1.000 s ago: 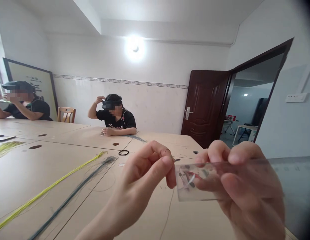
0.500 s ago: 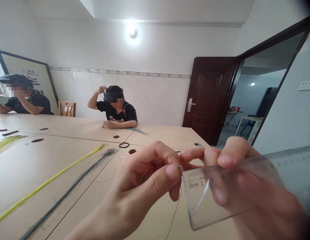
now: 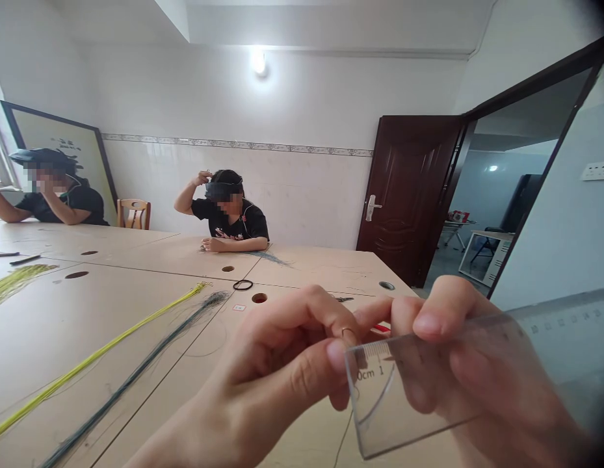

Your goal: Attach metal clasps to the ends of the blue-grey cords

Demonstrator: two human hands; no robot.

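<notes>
My left hand (image 3: 287,370) is pinched, thumb against forefinger, on a thin strand (image 3: 344,439). A fine curved end sticks up at the fingertips, and a dark length hangs below toward the table. A clear plastic ruler (image 3: 380,426) is gripped in my right hand (image 3: 448,344), thumb along its upper edge. Its 0 cm end touches or overlaps my left thumb tip. Whether the right fingers also hold the strand behind the ruler, I cannot tell.
A yellow strand bundle (image 3: 106,348) and a dark grey-blue bundle (image 3: 140,367) lie on the table at left. Beyond are a black ring (image 3: 242,285), a small label (image 3: 239,307) and table holes. Two people (image 3: 228,218) sit across. A brown door (image 3: 413,195) stands open.
The ruler's zero end has moved slightly left, up against my left thumb tip. Both hands sit a little lower in the view. A red item now shows behind my right fingers.
</notes>
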